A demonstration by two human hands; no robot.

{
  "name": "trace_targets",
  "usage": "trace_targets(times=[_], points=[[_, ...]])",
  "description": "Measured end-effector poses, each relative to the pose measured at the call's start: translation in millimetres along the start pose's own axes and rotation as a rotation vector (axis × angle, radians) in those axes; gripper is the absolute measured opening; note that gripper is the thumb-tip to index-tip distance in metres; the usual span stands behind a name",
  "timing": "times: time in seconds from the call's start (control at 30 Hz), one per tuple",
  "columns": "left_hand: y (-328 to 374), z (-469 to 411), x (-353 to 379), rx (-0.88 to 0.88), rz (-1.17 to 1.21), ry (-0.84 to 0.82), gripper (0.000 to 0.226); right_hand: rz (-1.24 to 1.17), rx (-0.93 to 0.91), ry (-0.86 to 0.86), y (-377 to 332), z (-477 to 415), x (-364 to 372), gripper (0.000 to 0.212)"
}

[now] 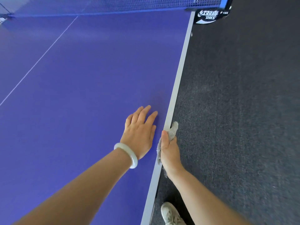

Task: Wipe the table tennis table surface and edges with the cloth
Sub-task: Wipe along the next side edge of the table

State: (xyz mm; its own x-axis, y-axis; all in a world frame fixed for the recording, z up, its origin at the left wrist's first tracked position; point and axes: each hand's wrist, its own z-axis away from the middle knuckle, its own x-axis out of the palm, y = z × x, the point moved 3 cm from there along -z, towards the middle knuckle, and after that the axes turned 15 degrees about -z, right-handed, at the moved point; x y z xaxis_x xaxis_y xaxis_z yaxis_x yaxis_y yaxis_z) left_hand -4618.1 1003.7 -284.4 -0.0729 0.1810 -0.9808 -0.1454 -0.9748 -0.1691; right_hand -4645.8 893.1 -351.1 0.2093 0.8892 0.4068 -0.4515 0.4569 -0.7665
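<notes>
Head view: A person leans over a blue table tennis table (81, 78), whose matt top fills the frame from 7 o'clock round to 12. A thin white centre line (40, 57) runs across it from 9 o'clock up towards 11. The pale grey-white side edge (178, 75) cuts the picture from 6 o'clock up to 1 o'clock.

Just below centre, towards 5 o'clock, the left hand (139, 132) lies flat on the top, palm down, fingers straight and slightly spread, fingertips pointing to 1 o'clock. A pale, translucent bangle (129, 153) circles that wrist.

Immediately at its 3 o'clock, the right hand (169, 151) wraps over the side edge, its thumb on top of the white band and its fingers curled down the outer side. It grips a grey cloth (173, 129) against the rim. One end of the cloth bunches out ahead of the fingers towards 12 o'clock, and a frayed strip trails back under the wrist towards 6.

At 12 o'clock a dark blue net (113, 5) spans the table. At 1 o'clock a black net clamp (207, 16) with white DHS lettering grips the table's side.

Dark grey carpet (243, 111) covers the floor from 1 o'clock down to 5. A pale laced shoe (170, 213) stands on it at 6 o'clock, just beside the table.
</notes>
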Motion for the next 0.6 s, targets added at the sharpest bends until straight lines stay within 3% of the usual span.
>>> trace_targets(times=[0.17,0.47,0.6], points=[[4.2,-70.5,12.1,0.05,-0.121,-0.098,0.058,-0.001,-0.003,-0.017,1.0,3.0,0.9,0.022],[9.2,-98.2,25.7,0.039,-0.111,-0.024,0.061,0.07,-0.027,-0.023,-0.7,-6.5,-3.9,0.026],[10.2,-98.9,25.6,0.038,-0.107,-0.021,0.061,0.021,-0.132,-0.036,-39.5,-49.4,7.0,0.008]])
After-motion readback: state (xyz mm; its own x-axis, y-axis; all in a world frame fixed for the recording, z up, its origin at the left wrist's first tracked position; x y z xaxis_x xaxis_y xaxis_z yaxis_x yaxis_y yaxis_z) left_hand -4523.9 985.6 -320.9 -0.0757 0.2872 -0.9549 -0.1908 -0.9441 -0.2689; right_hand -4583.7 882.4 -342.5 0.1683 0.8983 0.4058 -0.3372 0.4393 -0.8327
